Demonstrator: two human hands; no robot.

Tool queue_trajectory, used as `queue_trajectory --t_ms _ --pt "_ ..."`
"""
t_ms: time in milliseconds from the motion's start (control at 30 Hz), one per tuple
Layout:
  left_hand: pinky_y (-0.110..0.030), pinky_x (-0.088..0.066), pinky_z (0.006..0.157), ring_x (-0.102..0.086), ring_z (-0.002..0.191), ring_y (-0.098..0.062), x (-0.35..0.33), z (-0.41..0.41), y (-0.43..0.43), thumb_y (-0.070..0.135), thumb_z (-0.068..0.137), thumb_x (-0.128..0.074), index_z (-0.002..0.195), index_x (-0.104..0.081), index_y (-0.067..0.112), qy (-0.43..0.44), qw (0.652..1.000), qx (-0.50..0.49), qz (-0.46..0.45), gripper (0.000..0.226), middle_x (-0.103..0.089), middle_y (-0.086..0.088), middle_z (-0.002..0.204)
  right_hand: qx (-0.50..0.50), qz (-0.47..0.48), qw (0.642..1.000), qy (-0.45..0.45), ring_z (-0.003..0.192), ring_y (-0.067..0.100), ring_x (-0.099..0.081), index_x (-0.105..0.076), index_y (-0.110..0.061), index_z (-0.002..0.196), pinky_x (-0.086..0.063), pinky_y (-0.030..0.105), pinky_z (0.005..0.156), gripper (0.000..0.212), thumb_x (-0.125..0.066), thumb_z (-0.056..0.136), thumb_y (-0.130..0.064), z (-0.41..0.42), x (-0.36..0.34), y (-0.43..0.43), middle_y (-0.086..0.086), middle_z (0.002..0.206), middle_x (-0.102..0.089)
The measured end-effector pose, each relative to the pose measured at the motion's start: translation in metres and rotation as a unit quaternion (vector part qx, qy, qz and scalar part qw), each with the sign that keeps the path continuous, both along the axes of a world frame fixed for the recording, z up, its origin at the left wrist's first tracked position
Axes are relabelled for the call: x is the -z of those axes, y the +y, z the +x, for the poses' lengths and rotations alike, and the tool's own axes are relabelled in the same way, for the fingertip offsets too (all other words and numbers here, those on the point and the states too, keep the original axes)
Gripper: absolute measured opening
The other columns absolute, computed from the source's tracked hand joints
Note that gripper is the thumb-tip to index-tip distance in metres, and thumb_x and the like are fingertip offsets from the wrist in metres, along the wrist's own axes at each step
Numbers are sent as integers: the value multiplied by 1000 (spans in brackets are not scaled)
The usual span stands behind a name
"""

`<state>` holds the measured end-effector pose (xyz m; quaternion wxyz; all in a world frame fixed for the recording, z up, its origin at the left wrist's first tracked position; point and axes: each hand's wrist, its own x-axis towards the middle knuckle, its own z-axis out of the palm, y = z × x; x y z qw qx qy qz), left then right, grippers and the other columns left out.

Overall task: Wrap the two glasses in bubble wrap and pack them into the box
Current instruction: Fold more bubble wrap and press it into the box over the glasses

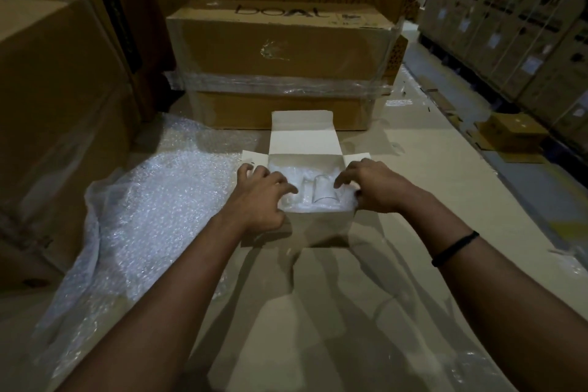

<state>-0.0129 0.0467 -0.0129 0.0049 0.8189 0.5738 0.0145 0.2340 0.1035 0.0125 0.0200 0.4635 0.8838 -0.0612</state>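
Observation:
A small white cardboard box [318, 226] stands open on the work surface, its lid flap [302, 134] raised at the back. Inside lies a clear glass [323, 191] on its side among bubble wrap; a second glass cannot be made out. My left hand [264, 197] rests over the box's left edge, its fingers curled down onto the wrap inside. My right hand [369, 188] sits at the right edge, fingers bent into the box and thumb against the near right corner. Whether either hand grips the wrap is unclear.
A large sheet of bubble wrap [152, 219] spreads over the surface to the left. A taped brown carton [280, 51] stands right behind the box, and bigger cartons [57, 105] wall the left side. An aisle with stacked boxes [521, 29] runs along the right.

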Motion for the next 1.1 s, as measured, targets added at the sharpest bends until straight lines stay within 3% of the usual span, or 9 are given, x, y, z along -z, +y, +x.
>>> queue_trajectory --t_ms 100,233,300,467,567,800,900,1033,1100 --pt "-42 -13 111 -42 126 -18 -6 14 -5 19 77 -61 134 -53 30 -96 994 10 -46 58 -57 6 134 7 -52 996 76 106 18 -55 -69 -23 116 -44 34 92 38 -56 83 -9 2 -11 -9 -1 122 -64" --pt "-44 -26 105 -58 94 -15 1 29 -4 34 72 -50 110 -64 30 -60 987 17 -148 40 -69 4 98 -24 -107 989 -104 111 21 -54 -66 -23 120 -33 40 100 42 -29 104 -35 -10 -7 -14 3 131 -62" --pt "-47 -28 101 -56 85 -14 5 32 -2 40 74 -48 94 -62 29 -48 982 12 -182 27 -65 4 83 2 -132 985 -112 113 23 -54 -67 -22 120 -28 41 104 55 -18 105 -43 -14 -5 -11 4 129 -63" --pt "-43 -25 103 -35 129 -32 -3 17 -2 23 77 -57 123 -63 34 -115 984 -59 -125 48 -60 -4 129 67 -150 978 129 106 20 -63 -72 -16 108 -41 40 103 87 -5 90 -67 -9 -18 -10 1 114 -70" --pt "-47 -8 111 -38 127 -20 -9 -1 2 23 77 -59 113 -69 34 -50 996 -60 -36 39 -64 -1 122 102 -223 940 239 88 20 -68 -73 -11 96 -52 37 86 98 0 81 -74 -9 -26 -6 3 94 -74" --pt "-54 7 112 -34 127 -22 -2 5 2 40 85 -47 105 -73 35 82 991 -38 -104 33 -63 -5 110 113 -397 909 47 81 18 -61 -67 -9 111 -47 30 72 106 7 80 -78 -49 -11 2 5 95 -67" --pt "-54 13 113 -30 131 -22 -4 10 4 49 88 -44 107 -73 34 117 984 -43 -123 38 -61 -8 115 133 -445 886 6 87 22 -64 -69 -9 113 -49 34 81 115 5 73 -87 -58 -5 6 7 96 -68" --pt "-56 10 113 -34 132 -23 -8 7 7 45 85 -49 114 -70 37 85 990 -38 -103 36 -62 -7 122 163 -414 895 46 86 24 -62 -67 -4 116 -48 34 75 113 4 77 -84 -52 -15 8 13 107 -68" --pt "-56 -9 116 -37 132 -25 -4 9 9 37 74 -54 120 -64 39 -13 995 -32 -91 47 -61 -3 127 206 -369 897 125 92 29 -65 -67 -3 109 -52 43 86 112 1 75 -86 -43 -25 15 16 106 -68"
